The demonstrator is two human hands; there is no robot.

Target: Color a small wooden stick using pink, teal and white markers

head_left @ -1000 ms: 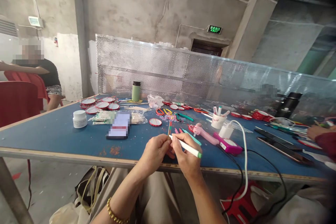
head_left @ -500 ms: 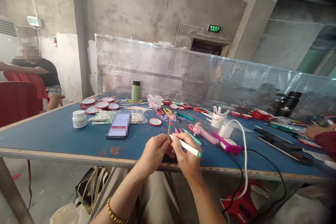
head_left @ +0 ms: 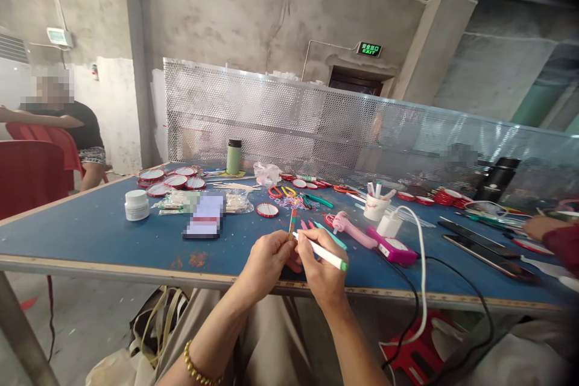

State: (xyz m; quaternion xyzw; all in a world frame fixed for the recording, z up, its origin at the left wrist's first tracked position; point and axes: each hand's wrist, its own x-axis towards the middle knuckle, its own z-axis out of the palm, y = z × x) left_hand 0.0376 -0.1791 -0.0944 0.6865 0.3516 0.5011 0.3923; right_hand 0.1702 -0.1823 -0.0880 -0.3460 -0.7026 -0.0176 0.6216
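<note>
Near the table's front edge, my left hand is closed round a thin flat stick that stands up from the fingers. Bands of red and green show on its upper part; its lower end is hidden in the hand. My right hand grips a white marker pen with a green end pointing toward me. The pen's tip meets the stick just above my left thumb, though fine contact is too small to make out. Pink and teal marker pens lie just beyond my right hand.
On the blue table are a phone, a white jar, red-rimmed discs, pliers, a cup of pens and a pink handheld device. A white cable hangs over the front edge. A co-worker's hand is at far right.
My hands, the stick and the pen have hardly moved. At far right the co-worker's hand has shifted slightly.
</note>
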